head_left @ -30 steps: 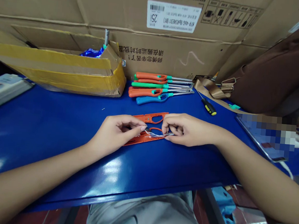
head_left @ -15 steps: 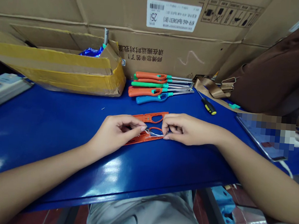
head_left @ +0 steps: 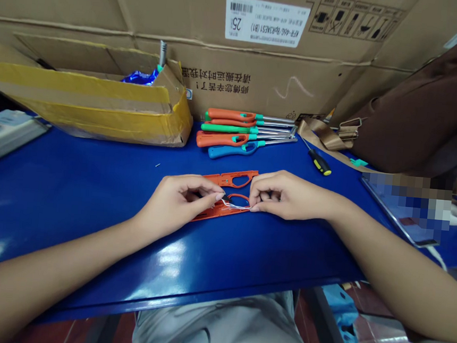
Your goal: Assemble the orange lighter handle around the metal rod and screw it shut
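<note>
Two orange plastic lighter casing halves lie on the blue table; the far half [head_left: 226, 179] has a trigger-guard loop at its right end. Over the near half [head_left: 220, 210] run thin white wires [head_left: 236, 206]. My left hand [head_left: 180, 195] is closed, thumb and forefinger pinching a small dark part [head_left: 225, 197] at the left end of the wires. My right hand [head_left: 276, 195] pinches the wires at their right end, its other fingers curled in. Both hands partly cover the casing halves, and what lies under my right fingertips is hidden.
Several assembled lighters [head_left: 232, 129] lie stacked behind my hands. To their right is a black-and-yellow screwdriver [head_left: 320, 163]. A phone [head_left: 397, 207] lies at the right. A yellow-taped cardboard box [head_left: 129, 117] stands back left, before a large carton [head_left: 154, 15].
My right hand has shifted very slightly up and to the right. The wires between my hands look a little lower and more bowed. My left hand keeps its pinch.
</note>
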`<action>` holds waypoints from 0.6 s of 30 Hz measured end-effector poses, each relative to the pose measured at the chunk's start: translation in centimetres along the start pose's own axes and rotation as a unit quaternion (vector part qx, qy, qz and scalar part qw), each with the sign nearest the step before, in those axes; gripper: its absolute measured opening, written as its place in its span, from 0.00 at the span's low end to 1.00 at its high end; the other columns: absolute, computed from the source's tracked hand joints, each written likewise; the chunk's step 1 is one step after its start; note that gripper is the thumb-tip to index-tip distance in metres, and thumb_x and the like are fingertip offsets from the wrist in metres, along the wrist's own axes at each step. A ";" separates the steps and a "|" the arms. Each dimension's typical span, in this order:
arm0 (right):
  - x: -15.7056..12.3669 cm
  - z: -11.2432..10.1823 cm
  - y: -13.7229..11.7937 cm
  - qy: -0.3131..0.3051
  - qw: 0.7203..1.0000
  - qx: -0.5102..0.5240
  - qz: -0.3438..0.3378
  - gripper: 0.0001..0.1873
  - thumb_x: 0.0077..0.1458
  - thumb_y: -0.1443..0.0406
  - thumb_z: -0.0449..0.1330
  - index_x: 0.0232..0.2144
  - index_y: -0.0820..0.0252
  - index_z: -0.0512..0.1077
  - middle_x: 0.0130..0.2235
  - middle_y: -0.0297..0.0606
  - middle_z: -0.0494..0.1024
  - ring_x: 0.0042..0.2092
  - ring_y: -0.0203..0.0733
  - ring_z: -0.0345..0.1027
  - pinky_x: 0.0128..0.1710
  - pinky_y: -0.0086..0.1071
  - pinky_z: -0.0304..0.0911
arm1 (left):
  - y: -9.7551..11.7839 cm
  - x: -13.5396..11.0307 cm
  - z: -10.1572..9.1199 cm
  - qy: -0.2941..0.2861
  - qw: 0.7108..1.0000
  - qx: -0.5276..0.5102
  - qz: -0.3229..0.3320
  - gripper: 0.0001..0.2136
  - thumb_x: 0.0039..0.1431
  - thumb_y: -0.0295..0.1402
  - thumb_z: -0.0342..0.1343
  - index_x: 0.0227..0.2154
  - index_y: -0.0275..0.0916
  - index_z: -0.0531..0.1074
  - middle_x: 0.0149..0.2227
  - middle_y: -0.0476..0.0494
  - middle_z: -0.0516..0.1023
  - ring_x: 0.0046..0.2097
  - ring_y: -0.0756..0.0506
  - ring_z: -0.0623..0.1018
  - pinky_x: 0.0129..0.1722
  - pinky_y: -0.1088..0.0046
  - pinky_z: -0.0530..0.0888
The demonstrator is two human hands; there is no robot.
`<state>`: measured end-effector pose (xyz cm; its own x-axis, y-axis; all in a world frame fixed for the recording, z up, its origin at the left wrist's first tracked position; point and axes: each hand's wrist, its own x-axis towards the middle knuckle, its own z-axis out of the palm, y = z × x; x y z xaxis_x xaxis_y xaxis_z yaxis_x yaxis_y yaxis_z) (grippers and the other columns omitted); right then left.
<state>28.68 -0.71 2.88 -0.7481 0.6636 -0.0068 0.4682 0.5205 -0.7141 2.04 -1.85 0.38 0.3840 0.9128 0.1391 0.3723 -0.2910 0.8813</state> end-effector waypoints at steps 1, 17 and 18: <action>0.0 0.0 0.0 0.001 1.000 -0.001 -0.004 0.05 0.61 0.67 0.63 0.33 0.64 0.77 0.32 0.33 0.73 0.30 0.31 0.63 0.31 0.26 0.59 | 0.0 0.0 0.0 0.000 1.000 0.000 -0.001 0.11 0.58 0.41 0.66 0.35 0.39 0.84 0.37 0.43 0.87 0.36 0.45 0.84 0.35 0.73 0.79; -0.1 0.3 0.2 0.023 0.993 -0.095 -0.064 0.08 0.65 0.71 0.54 0.35 0.61 0.72 0.38 0.39 0.76 0.38 0.38 0.68 0.41 0.31 0.62 | -0.3 0.2 0.0 -0.001 1.000 -0.003 -0.009 0.10 0.58 0.41 0.66 0.35 0.39 0.84 0.37 0.43 0.87 0.36 0.45 0.84 0.35 0.73 0.80; -0.1 0.3 0.2 0.021 0.993 -0.098 -0.061 0.08 0.66 0.71 0.54 0.36 0.61 0.72 0.38 0.40 0.76 0.39 0.39 0.69 0.41 0.31 0.62 | -0.3 0.2 0.0 -0.001 1.000 -0.003 -0.005 0.11 0.59 0.41 0.65 0.36 0.39 0.84 0.37 0.43 0.87 0.36 0.45 0.84 0.35 0.73 0.80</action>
<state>28.71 -0.88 2.56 -0.7867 0.6086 0.1032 0.4610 0.6904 -0.5575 2.03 -1.64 0.11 0.3816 0.9153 0.1290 0.3719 -0.2798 0.8851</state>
